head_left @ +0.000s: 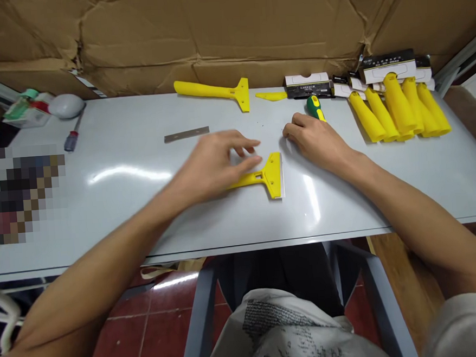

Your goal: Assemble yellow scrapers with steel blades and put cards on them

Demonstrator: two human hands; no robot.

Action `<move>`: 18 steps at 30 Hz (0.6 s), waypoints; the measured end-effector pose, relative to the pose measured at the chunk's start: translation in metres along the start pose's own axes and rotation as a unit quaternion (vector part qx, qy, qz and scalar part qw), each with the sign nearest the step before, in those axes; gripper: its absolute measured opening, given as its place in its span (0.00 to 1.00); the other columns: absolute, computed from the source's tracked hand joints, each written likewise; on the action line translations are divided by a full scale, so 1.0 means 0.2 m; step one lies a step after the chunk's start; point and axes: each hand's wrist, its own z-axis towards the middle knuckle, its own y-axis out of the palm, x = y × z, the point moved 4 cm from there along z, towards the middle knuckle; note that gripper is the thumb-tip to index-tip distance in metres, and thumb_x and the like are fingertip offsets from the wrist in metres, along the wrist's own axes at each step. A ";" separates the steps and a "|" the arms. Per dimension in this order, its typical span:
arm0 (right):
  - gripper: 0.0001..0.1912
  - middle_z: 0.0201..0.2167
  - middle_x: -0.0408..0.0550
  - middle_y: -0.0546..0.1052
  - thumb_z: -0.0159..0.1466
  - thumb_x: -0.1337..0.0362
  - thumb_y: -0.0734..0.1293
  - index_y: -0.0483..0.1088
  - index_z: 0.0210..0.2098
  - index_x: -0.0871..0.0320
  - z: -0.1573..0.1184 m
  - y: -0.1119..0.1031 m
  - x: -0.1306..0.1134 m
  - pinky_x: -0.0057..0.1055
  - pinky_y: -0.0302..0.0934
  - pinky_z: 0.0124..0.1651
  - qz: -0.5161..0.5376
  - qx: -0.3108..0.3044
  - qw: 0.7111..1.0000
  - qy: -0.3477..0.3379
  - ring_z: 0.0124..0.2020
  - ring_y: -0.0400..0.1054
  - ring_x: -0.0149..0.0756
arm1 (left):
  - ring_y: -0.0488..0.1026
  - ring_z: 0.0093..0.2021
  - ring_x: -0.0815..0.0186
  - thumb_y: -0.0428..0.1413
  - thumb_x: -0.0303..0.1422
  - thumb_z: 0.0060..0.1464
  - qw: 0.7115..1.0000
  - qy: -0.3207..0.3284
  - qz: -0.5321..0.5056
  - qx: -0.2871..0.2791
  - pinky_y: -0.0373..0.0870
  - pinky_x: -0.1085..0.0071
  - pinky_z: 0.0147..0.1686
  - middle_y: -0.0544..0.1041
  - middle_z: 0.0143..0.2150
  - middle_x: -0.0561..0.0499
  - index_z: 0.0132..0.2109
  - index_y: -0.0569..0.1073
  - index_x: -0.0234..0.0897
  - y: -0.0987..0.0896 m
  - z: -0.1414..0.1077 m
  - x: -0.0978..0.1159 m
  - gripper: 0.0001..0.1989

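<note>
A yellow scraper [273, 177] lies on the table with a blade along its right-hand edge. Over its handle is my left hand [216, 166], fingers apart, hiding most of the handle; whether it touches the handle I cannot tell. To the right, my right hand [314, 140] rests low at the tabletop with its fingertips pinched together. What they hold, if anything, is hidden. Just behind that hand shows a green and yellow screwdriver handle [314, 107]. A loose metal blade [186, 134] lies behind my left hand. Farther back is another yellow scraper [215, 90].
Several yellow handles [402, 107] lean against small boxes [389, 67] at the back right. A flat yellow piece [271, 96] lies beside a black-and-white box [308, 85]. At left are another screwdriver [71, 140] and a white rounded object [66, 105]. Cardboard [228, 32] stands behind the table.
</note>
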 end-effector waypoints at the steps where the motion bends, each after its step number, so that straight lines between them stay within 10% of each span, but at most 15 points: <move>1: 0.21 0.53 0.65 0.81 0.76 0.74 0.58 0.81 0.55 0.62 0.00 0.00 0.00 0.44 0.60 0.46 -0.001 0.001 1.000 -0.002 0.49 0.74 0.53 | 0.83 0.42 0.58 0.68 0.42 0.64 1.000 -0.011 0.017 0.008 0.78 0.61 0.46 0.89 0.48 0.50 0.53 0.91 0.49 -0.07 0.02 -0.05 0.13; 8: 0.21 0.52 0.65 0.82 0.76 0.75 0.58 0.83 0.52 0.63 0.00 0.00 0.01 0.44 0.62 0.49 0.043 0.018 0.999 -0.003 0.48 0.74 0.51 | 0.82 0.36 0.56 0.81 0.35 0.41 0.973 -0.153 0.138 -0.104 0.75 0.59 0.44 0.89 0.40 0.50 0.44 0.89 0.45 -0.30 0.12 -0.46 0.20; 18: 0.20 0.49 0.61 0.85 0.72 0.74 0.60 0.85 0.47 0.60 -0.01 -0.04 0.04 0.43 0.62 0.50 0.093 0.035 0.995 0.001 0.49 0.76 0.51 | 0.83 0.36 0.53 0.72 0.45 0.51 0.992 -0.104 0.066 0.006 0.80 0.52 0.54 0.83 0.28 0.53 0.31 0.86 0.50 -0.18 0.14 -0.44 0.08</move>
